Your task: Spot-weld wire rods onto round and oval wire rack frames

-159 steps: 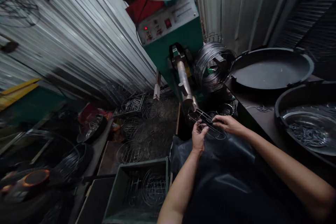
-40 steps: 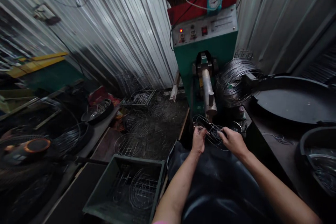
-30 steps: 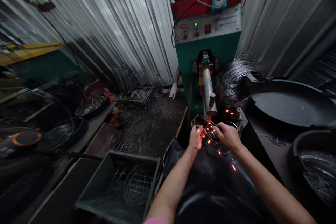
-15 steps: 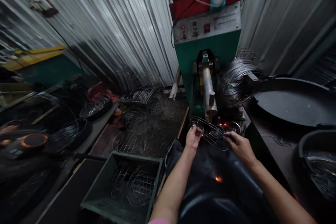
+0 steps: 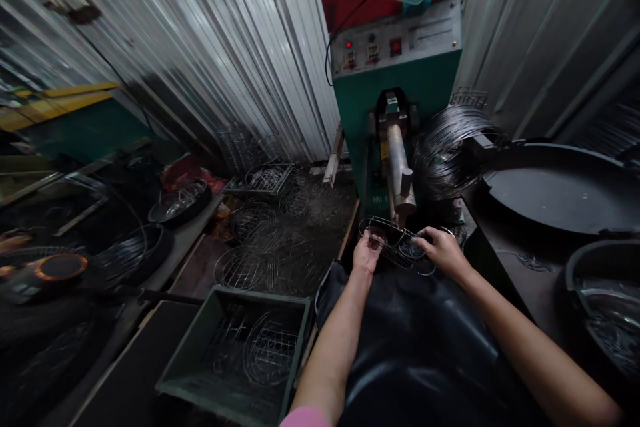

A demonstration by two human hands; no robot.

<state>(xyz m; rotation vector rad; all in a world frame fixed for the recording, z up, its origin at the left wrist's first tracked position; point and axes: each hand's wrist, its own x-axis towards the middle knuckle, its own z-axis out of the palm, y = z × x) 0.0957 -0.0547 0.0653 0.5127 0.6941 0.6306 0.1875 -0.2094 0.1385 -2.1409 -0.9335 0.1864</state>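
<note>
My left hand point(image 5: 368, 252) grips the left end of an oval wire rack point(image 5: 387, 224), its fingers closed on the rim. The rack lies tilted under the metal arm point(image 5: 399, 163) of a green machine point(image 5: 345, 110). At the rack's right side, my right hand point(image 5: 440, 248) has its fingers pinched near the tip of the arm; whether they hold the rim or a small wire piece is too small to tell. A black apron point(image 5: 410, 347) covers my lap below both hands.
A green crate point(image 5: 173, 370) with wire racks stands at the lower left. Loose racks point(image 5: 240, 268) lie behind it. A wire coil point(image 5: 450, 150), a large black pan point(image 5: 555, 193) and a black tub point(image 5: 575, 280) are on the right. Another person's hand point(image 5: 15, 243) shows at far left.
My right hand has moved left and up along the rack, nearer the machine's arm. The rack has shifted slightly. The sparks and the glowing spot over the apron are gone.
</note>
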